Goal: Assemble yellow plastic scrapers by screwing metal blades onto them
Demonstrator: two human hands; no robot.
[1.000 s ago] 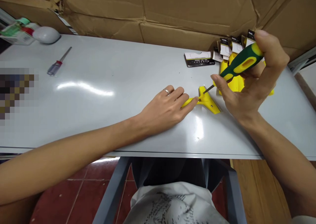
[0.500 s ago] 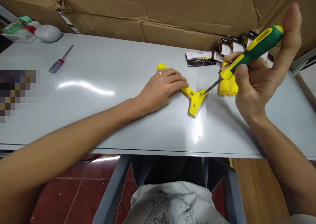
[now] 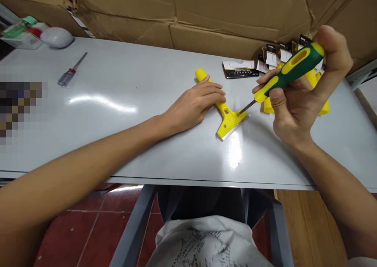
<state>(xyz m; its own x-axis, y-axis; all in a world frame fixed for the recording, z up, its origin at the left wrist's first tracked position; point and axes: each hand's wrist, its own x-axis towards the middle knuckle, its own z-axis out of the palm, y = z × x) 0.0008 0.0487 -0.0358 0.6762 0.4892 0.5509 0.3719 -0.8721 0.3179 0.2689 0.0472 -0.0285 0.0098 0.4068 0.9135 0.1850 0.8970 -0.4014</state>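
Left hand (image 3: 194,104): closed over the handle of the yellow scraper (image 3: 231,119), fingers close together.
Right hand (image 3: 297,108): gripping the green-and-yellow screwdriver (image 3: 290,74), one finger bent over its butt end.
Scraper position: lying on the pale table (image 3: 147,82), handle end away from the person, bladed edge toward the near right.
Driver tip: I note it at the right-hand of two screws in the scraper head; depth of seating I cannot tell.
Pale container (image 3: 22,42): far left; green and red items show in or on it, I cannot tell which. White rounded object (image 3: 57,37) just beside.
Card packs (image 3: 271,59): far right, near yellow pieces (image 3: 268,105), partly behind the right hand; contents I cannot confirm.
Clear-handled screwdriver (image 3: 67,77): lying at left, well apart from both hands.
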